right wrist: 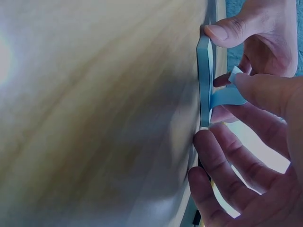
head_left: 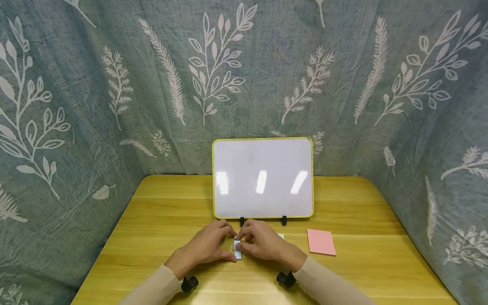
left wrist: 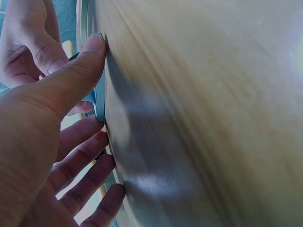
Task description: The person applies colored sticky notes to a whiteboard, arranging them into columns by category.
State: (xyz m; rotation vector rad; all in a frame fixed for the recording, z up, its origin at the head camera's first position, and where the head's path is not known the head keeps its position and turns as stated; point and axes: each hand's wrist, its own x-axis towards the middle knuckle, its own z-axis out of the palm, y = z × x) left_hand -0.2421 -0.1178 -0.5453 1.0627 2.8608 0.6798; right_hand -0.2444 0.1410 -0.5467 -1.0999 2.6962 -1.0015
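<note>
A small pad of light blue sticky notes point(head_left: 238, 255) lies on the table between the two hands. My left hand point(head_left: 207, 245) holds it in place, thumb at its near end and fingertips at its far end. From the right, my right hand point(head_left: 263, 242) pinches the top sheet point(right wrist: 228, 96) between thumb and finger. That sheet curls up off the pad in the right wrist view, while part of it is still against the pad. The other right fingers rest near the tabletop. In the left wrist view, my left thumb point(left wrist: 78, 71) covers part of the pad.
A whiteboard point(head_left: 263, 156) with a yellow rim stands behind the hands on black feet point(head_left: 284, 220). A pink sticky note pad point(head_left: 321, 242) lies to the right. A pale green corner point(head_left: 281, 236) shows behind my right hand. Patterned cloth point(head_left: 152, 84) surrounds the wooden table point(head_left: 167, 203).
</note>
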